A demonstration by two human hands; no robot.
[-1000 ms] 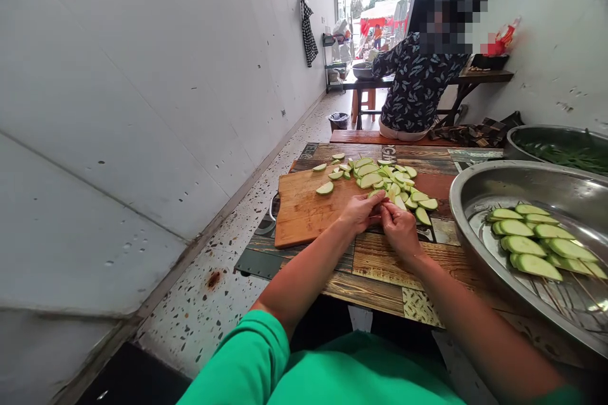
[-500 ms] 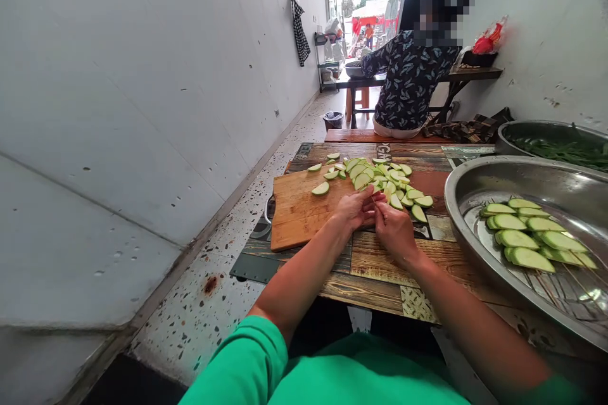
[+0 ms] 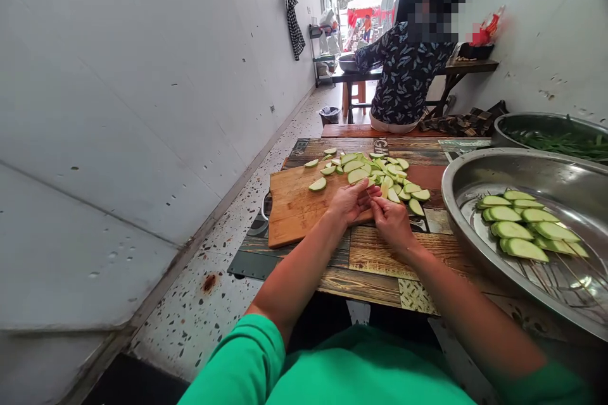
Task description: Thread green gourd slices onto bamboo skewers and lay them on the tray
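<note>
Over the right edge of the wooden cutting board (image 3: 299, 209), my left hand (image 3: 351, 202) is closed, its fingers curled around a pale green zucchini slice partly hidden by them. My right hand (image 3: 392, 223) is beside it, thumb and finger pinching a thin wooden skewer (image 3: 370, 195) that points toward the left hand. Just beyond both hands lies a loose pile of zucchini slices (image 3: 395, 169), half-round with green rind. In the large steel basin (image 3: 449, 186) on the right, skewered zucchini slices (image 3: 513, 230) lie in rows, their sticks pointing toward me.
A second metal bowl (image 3: 498, 133) with green leafy vegetables stands behind the basin. Ahead, a person in a dark patterned shirt (image 3: 403, 79) sits on a red bench (image 3: 346, 131), facing away. The white wall (image 3: 142, 107) runs along the left, and a small bin (image 3: 329, 115) stands on the floor.
My view has shifted slightly, so the scene sits a little higher and further left. Both hands stay together over the board's edge, the skewer still pinched in the right.
</note>
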